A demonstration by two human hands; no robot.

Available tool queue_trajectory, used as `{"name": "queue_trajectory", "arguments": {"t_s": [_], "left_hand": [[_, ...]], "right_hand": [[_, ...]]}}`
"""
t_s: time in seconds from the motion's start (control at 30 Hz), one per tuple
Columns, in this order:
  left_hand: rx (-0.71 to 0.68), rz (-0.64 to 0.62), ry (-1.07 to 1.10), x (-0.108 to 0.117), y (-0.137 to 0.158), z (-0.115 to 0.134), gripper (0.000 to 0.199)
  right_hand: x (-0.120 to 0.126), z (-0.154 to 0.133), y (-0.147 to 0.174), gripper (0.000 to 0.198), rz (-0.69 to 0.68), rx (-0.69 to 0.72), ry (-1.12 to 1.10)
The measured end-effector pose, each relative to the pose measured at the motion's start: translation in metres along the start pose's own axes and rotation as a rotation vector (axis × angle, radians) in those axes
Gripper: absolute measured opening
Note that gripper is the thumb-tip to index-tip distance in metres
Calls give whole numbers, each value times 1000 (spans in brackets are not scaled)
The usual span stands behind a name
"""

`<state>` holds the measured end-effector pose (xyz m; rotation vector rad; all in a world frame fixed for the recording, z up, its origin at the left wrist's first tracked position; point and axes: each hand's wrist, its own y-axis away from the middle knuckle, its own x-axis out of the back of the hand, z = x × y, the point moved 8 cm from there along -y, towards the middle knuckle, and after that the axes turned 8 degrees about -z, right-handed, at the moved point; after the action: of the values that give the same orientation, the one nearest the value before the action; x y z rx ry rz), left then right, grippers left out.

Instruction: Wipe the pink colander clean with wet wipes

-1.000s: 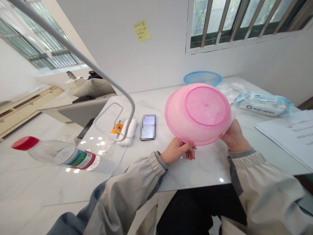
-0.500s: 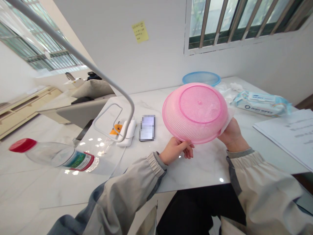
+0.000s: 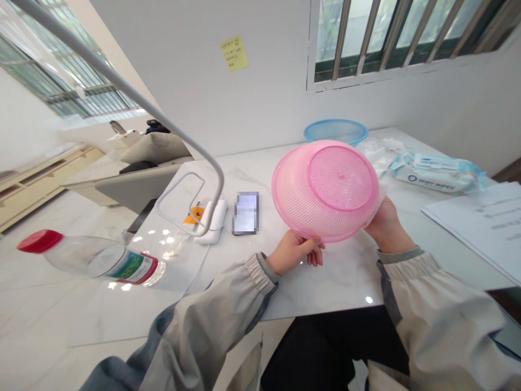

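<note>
While your left hand [image 3: 293, 251] pinches the near rim of the pink basket [image 3: 321, 190], thumb against the edge and fingers curled beneath it, your right hand [image 3: 385, 225] sits at the basket's right side with a pale sheet [image 3: 381, 194] between it and the wall. Most of your right fingers are hidden behind the mesh, so you cannot tell from this view how tightly they close. The basket is tilted over the table [image 3: 325, 293], its round base turned up towards you. Since your left hold takes in only a strip of rim, the basket could swivel or slip out if your right hand pushes hard on the far side. The thin sheet could also bunch or slide on the smooth plastic. Farther out, a swing to the left risks brushing the phone [image 3: 246, 213], and one away from you could knock the blue basket [image 3: 336, 132] or the wipes pack [image 3: 437, 172].
</note>
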<state>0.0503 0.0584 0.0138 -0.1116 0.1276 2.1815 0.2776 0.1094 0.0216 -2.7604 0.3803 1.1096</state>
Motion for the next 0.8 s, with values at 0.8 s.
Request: {"name": "queue_trajectory", "arguments": {"t_s": [0.8], "left_hand": [[5, -33, -29, -5, 0, -1, 54]], "right_hand": [[32, 6, -5, 29, 102, -7, -5]]}}
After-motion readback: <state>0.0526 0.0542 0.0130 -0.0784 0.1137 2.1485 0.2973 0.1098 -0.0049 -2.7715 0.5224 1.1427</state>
